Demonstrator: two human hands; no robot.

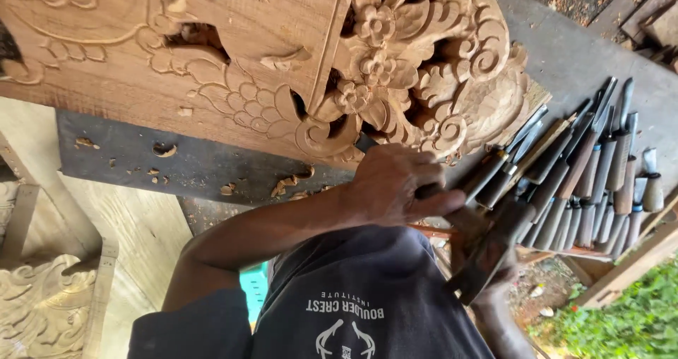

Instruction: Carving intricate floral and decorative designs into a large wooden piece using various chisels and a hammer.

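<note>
Bench: dark worktop (212,168) with wood chips (286,184), just beyond the hands.
Left hand (395,186): wrapped tight round a chisel (366,143), tip at the carved panel (395,62).
Right hand (494,274): mostly hidden, seems to grip a mallet (491,249) just below the left.
Risk: a skewed hit could slip the blade, chip the scrolls or nick fingers.
Spare chisels (586,182): lined up right beside the hands, easy to knock.

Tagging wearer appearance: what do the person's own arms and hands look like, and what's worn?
No gloves, rings or watch show. The left hand is on a bare forearm, with a dark short sleeve at the upper arm, part of a dark shirt with pale print. The right hand is mostly hidden behind a dark mallet; its forearm is bare too.
</note>
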